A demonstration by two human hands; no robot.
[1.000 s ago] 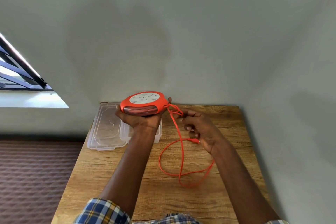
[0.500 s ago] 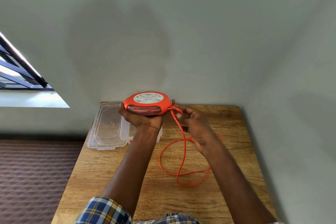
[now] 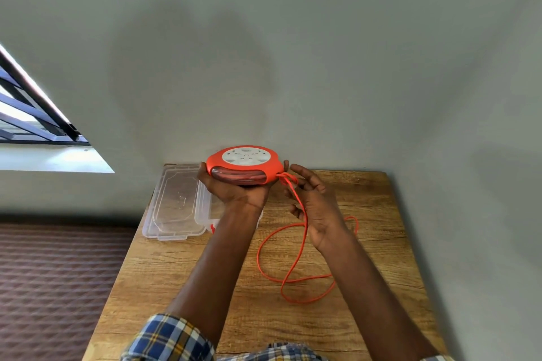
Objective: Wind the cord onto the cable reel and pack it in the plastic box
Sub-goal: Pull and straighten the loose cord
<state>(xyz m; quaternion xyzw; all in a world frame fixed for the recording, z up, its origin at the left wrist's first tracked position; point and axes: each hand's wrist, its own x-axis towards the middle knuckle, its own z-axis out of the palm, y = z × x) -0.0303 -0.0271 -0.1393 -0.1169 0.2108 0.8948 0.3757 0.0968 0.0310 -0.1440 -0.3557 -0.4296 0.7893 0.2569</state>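
Nearest me, my blue-and-yellow checked sleeve [image 3: 170, 337] sits low over the wooden table [image 3: 181, 278]. The loose orange cord [image 3: 296, 267] loops on the wood below my right hand [image 3: 315, 208], then climbs through its curled fingers, which pinch it beside the reel. My left hand [image 3: 234, 190] cups the round orange cable reel with the white socket face [image 3: 245, 165] from underneath (wound cord shows in its side). Left of that hand lie the clear plastic lid [image 3: 176, 202] and, beneath my wrist, the clear plastic box [image 3: 211, 208].
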